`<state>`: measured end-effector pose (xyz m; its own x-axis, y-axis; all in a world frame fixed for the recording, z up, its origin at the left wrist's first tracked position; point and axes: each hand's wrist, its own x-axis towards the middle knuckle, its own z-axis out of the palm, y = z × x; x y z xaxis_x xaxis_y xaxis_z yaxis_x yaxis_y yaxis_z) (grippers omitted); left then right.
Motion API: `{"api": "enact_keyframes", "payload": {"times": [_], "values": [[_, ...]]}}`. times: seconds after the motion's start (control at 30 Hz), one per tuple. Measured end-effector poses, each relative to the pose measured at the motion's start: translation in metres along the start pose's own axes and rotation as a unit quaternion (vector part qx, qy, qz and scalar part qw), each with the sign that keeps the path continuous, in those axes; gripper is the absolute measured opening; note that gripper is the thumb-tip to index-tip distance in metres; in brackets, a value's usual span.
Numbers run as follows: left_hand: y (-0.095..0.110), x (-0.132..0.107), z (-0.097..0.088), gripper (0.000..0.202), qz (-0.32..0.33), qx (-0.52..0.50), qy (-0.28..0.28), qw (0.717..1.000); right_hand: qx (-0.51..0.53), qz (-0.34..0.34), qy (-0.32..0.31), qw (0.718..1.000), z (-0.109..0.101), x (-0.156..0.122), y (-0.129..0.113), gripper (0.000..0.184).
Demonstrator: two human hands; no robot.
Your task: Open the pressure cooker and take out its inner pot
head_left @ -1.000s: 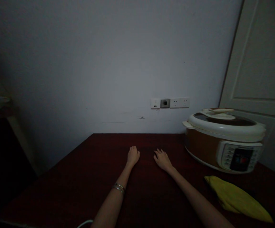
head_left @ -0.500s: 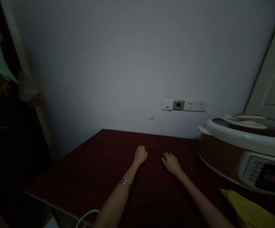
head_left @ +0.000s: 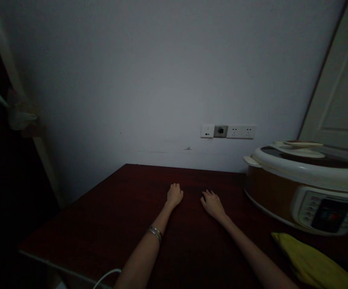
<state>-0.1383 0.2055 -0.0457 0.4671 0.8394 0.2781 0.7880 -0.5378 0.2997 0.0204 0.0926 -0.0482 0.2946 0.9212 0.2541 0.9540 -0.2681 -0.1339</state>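
Note:
Both of my arms stretch forward over a dark red wooden table (head_left: 108, 224). My left hand (head_left: 174, 194) rests on the tabletop with its fingers curled under into a loose fist, and nothing shows in it. A metal bangle sits on that wrist. About a hand's width to the right lies my right hand (head_left: 212, 204), palm down, fingers spread flat on the wood, holding nothing. Neither hand touches any object.
A white and brown electric cooker (head_left: 308, 184) with a control panel stands at the table's right. A yellow cloth (head_left: 315, 261) lies in front of it. Wall sockets (head_left: 228, 131) are above the table's far edge. A white cable (head_left: 106, 277) hangs at the near edge. A door (head_left: 339, 92) is at right.
The view swung left and then a little back to the right. Both hands kept their places on the table with the same finger poses.

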Motion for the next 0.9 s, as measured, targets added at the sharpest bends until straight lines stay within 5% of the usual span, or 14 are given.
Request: {"api": "enact_keyframes", "payload": {"times": [0.73,0.9], "values": [[-0.003,0.007,0.002,0.028,0.011,-0.020,-0.006,1.000,0.074,0.024,0.032,0.996,-0.009,-0.002,-0.002,0.039],[-0.003,0.008,-0.002,0.028,0.009,-0.042,-0.009,0.999,0.136,0.049,0.032,0.989,-0.013,0.000,-0.001,0.051]]}}
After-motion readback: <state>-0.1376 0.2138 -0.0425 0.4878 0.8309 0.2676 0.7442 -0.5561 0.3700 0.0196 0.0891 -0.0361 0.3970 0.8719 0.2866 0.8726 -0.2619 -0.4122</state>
